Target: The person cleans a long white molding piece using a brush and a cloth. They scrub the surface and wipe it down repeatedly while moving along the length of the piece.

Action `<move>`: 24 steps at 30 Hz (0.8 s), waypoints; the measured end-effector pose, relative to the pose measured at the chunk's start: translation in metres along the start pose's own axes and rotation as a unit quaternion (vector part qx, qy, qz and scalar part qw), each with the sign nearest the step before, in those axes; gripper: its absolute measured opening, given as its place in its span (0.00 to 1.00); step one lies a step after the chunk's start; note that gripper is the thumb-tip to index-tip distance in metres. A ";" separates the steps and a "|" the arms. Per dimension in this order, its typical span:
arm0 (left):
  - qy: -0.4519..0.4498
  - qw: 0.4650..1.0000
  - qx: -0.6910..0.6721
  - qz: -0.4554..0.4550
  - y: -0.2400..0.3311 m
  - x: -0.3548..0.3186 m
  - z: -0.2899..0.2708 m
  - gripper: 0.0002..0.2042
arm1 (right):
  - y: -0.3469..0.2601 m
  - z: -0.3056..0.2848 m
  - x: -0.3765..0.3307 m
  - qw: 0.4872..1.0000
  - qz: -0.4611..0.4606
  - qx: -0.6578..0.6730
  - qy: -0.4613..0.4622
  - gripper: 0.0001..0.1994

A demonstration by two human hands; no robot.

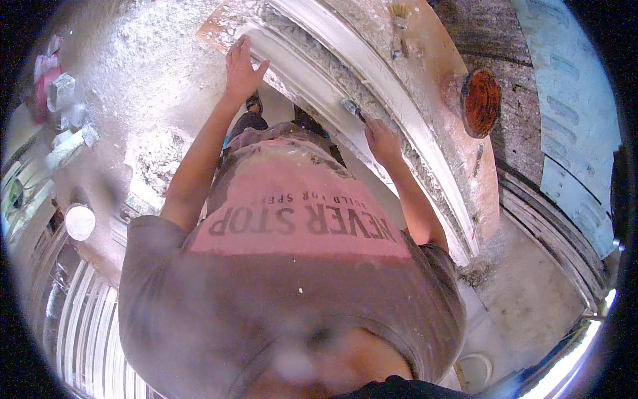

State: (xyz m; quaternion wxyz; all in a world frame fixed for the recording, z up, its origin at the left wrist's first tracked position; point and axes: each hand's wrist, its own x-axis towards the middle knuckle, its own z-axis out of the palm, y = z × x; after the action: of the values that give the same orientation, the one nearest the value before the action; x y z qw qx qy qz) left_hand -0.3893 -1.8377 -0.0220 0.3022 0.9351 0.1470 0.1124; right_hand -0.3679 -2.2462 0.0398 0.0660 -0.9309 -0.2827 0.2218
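Long white plaster-like moulding strips (pixel 392 100) lie across a brown board (pixel 445 66) in front of me, with a rough grey channel between them. My left hand (pixel 244 70) is at the near strip's left part, fingers stretched out and thumb apart, apparently resting at its edge. Lower on the right, my right hand (pixel 383 141) is closed around a small hand tool (pixel 351 106) with a dark handle and a grey head. The tool's head is over the near strip, by the channel. Its exact kind is too small to tell.
A brush (pixel 399 12) lies on the board's far side. A round orange-brown basin (pixel 481 103) stands at its right edge. Light blue panels (pixel 571 133) are farther right. At left are clear plastic items (pixel 63 93), a round white object (pixel 80 223) and white slats (pixel 86 326).
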 end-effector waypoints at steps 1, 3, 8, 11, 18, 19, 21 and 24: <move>-0.011 1.000 -0.005 -0.016 -0.003 -0.001 0.001 0.40 | -0.001 -0.002 0.005 1.000 -0.003 -0.020 0.004 0.19; -0.052 0.998 0.001 -0.031 -0.003 -0.001 -0.006 0.39 | -0.012 -0.004 0.018 0.999 -0.018 -0.039 0.027 0.19; -0.092 0.995 -0.036 0.008 -0.015 0.003 -0.021 0.38 | -0.086 -0.022 0.125 0.998 -0.063 -0.024 0.020 0.16; -0.121 0.992 -0.048 0.010 -0.020 0.007 -0.034 0.34 | -0.162 -0.056 0.199 0.995 -0.098 -0.011 0.000 0.16; -0.168 0.985 -0.025 0.022 -0.027 0.023 -0.055 0.31 | -0.150 -0.040 0.199 0.993 -0.108 0.034 0.020 0.17; -0.166 0.985 -0.028 0.029 -0.029 0.023 -0.055 0.31 | -0.140 -0.050 0.178 0.996 -0.085 0.039 -0.010 0.16; -0.167 0.984 -0.035 0.041 -0.032 0.022 -0.056 0.30 | -0.115 -0.056 0.136 0.998 -0.038 0.001 -0.043 0.15; -0.170 0.983 -0.051 0.050 -0.032 0.024 -0.057 0.31 | -0.075 -0.026 0.087 0.993 -0.062 -0.101 0.029 0.14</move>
State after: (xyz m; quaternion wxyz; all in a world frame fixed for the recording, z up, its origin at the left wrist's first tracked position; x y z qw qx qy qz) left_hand -0.3906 -1.7747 0.0068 0.3639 0.9302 0.0402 -0.0262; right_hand -0.3287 -2.1360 0.0493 -0.0065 -0.9195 -0.3587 0.1606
